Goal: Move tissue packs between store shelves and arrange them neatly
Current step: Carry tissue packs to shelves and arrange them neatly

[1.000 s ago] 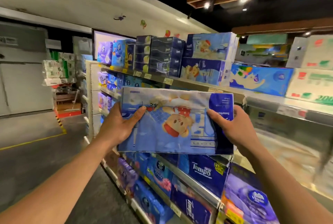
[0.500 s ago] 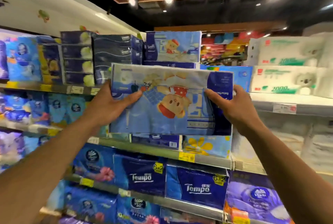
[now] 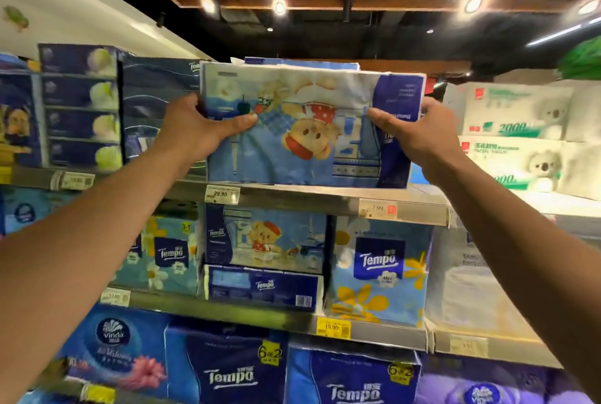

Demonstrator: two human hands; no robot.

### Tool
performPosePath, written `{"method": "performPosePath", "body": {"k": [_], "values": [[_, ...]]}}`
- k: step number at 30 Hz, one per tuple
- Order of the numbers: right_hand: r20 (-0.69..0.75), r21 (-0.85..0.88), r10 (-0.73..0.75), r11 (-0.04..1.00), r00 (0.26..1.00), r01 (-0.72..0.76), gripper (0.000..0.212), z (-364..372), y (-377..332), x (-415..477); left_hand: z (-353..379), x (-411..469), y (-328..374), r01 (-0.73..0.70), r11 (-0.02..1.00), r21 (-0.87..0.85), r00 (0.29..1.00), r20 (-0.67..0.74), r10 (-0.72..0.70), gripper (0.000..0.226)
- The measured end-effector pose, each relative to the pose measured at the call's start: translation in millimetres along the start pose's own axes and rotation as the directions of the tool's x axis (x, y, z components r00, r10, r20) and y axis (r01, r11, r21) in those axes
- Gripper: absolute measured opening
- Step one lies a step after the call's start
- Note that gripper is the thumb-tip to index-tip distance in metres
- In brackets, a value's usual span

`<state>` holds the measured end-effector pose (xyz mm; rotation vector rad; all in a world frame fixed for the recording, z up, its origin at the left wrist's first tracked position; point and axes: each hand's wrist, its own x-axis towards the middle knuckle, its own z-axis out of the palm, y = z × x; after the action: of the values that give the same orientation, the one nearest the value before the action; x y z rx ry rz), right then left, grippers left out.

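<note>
Both left hand (image 3: 195,130) and right hand (image 3: 414,135) gripped the tissue pack (image 3: 302,143) at the shelf (image 3: 292,200) front edge; sliding it in level and square seemed wisest.

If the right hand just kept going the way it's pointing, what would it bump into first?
The right hand grips the bear-print tissue pack. Pushed on into the top shelf, it would probably carry that against the blue pack peeking out behind, though depth is unclear.
</note>
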<state>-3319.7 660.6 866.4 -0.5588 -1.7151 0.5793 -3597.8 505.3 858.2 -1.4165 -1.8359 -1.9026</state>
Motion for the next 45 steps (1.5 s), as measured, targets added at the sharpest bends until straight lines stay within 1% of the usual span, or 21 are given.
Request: {"method": "performPosePath", "body": {"k": [5, 7, 11, 14, 17, 19, 21, 22, 24, 26, 28, 30, 32, 33, 34, 35, 36, 39, 41, 43, 45], "values": [[-0.041, -0.048, -0.066, 0.997, 0.997, 0.064, 0.054, 28.6, 18.3, 52.0, 8.3, 51.9, -24.6, -0.025, 0.998, 0.055, 0.999, -0.034, 0.027, 0.056], [-0.049, -0.065, -0.063, 0.996, 0.997, 0.059, 0.059, 40.1, 28.7, 68.7, 11.4, 74.5, -32.7, -0.037, 0.997, 0.067, 0.999, -0.014, 0.038, 0.058], [-0.069, -0.076, -0.025, 0.997, 0.997, 0.02, 0.056, 67.9, 51.6, 88.8, 25.1, 110.8, -62.8, -0.05, 0.996, 0.076, 0.997, 0.057, 0.046, 0.063], [-0.095, -0.084, 0.035, 0.996, 0.995, -0.043, 0.055, 90.2, 77.4, 98.7, 37.5, 128.4, -88.5, -0.071, 0.996, 0.047, 0.992, 0.103, 0.066, 0.053], [-0.093, -0.114, 0.076, 0.99, 0.993, -0.087, 0.055, 109.9, 105.6, 103.9, 46.8, 139.4, -119.4, -0.101, 0.991, 0.084, 0.984, 0.154, 0.087, 0.048], [-0.082, -0.128, 0.098, 0.986, 0.992, -0.108, 0.048, 123.0, 119.0, 102.7, 51.5, 143.1, -141.5, -0.123, 0.982, 0.146, 0.979, 0.177, 0.096, 0.058], [-0.085, -0.141, 0.123, 0.981, 0.989, -0.134, 0.043, 135.2, 132.6, 100.8, 56.3, 140.8, -156.9, -0.15, 0.964, 0.221, 0.983, 0.138, 0.122, 0.084], [-0.088, -0.14, 0.136, 0.979, 0.987, -0.147, 0.042, 140.9, 138.4, 99.8, 59.7, 138.4, -161.7, -0.192, 0.951, 0.241, 0.979, 0.117, 0.168, 0.099], [-0.111, -0.135, 0.154, 0.976, 0.982, -0.169, 0.039, 149.7, 146.6, 98.6, 66.9, 134.4, -165.4, -0.373, 0.871, 0.319, 0.928, 0.121, 0.353, 0.121], [-0.124, -0.153, 0.156, 0.973, 0.98, -0.174, 0.043, 156.0, 151.1, 99.7, 72.9, 135.6, -167.2, -0.546, 0.729, 0.413, 0.834, 0.182, 0.521, 0.125], [-0.118, -0.148, 0.189, 0.967, 0.975, -0.206, 0.056, 160.0, 153.6, 100.9, 80.1, 142.7, -169.4, -0.607, 0.618, 0.5, 0.79, 0.293, 0.539, 0.122], [-0.079, -0.138, 0.239, 0.959, 0.968, -0.248, 0.073, 162.2, 154.1, 101.7, 86.3, 149.3, -172.2, -0.608, 0.522, 0.598, 0.789, 0.382, 0.482, 0.128], [-0.037, -0.156, 0.261, 0.952, 0.965, -0.264, 0.1, 161.1, 153.6, 103.0, 88.9, 153.6, -174.6, -0.588, 0.486, 0.647, 0.804, 0.403, 0.437, 0.131], [-0.024, -0.17, 0.26, 0.95, 0.965, -0.261, 0.11, 159.4, 154.6, 104.3, 89.0, 154.7, -175.1, -0.582, 0.48, 0.657, 0.809, 0.403, 0.429, 0.131], [-0.008, -0.184, 0.261, 0.948, 0.965, -0.258, 0.115, 158.1, 154.8, 105.4, 88.7, 154.6, -175.0, -0.578, 0.476, 0.663, 0.811, 0.401, 0.426, 0.131], [0.012, -0.196, 0.27, 0.945, 0.963, -0.262, 0.114, 157.2, 154.2, 105.6, 88.1, 154.2, -174.2, -0.578, 0.473, 0.666, 0.811, 0.402, 0.424, 0.13], [0.029, -0.206, 0.285, 0.94, 0.958, -0.273, 0.108, 156.4, 149.2, 102.7, 87.7, 153.4, -172.6, -0.577, 0.472, 0.667, 0.812, 0.407, 0.418, 0.13], [0.076, -0.266, 0.318, 0.92, 0.945, -0.288, 0.075, 150.6, 137.3, 89.2, 83.3, 146.2, -164.0, -0.568, 0.508, 0.648, 0.823, 0.425, 0.378, 0.133], [0.076, -0.308, 0.289, 0.917, 0.954, -0.253, 0.068, 139.5, 130.9, 76.7, 75.8, 135.3, -157.1, -0.562, 0.548, 0.62, 0.827, 0.428, 0.365, 0.134], [0.092, -0.365, 0.248, 0.91, 0.964, -0.199, 0.073, 124.0, 119.6, 60.3, 65.5, 115.6, -147.4, -0.554, 0.583, 0.594, 0.832, 0.418, 0.365, 0.131], [0.125, -0.396, 0.195, 0.909, 0.973, -0.132, 0.089, 108.9, 108.6, 42.5, 57.6, 89.6, -137.5, -0.542, 0.62, 0.568, 0.838, 0.419, 0.349, 0.127]]}}
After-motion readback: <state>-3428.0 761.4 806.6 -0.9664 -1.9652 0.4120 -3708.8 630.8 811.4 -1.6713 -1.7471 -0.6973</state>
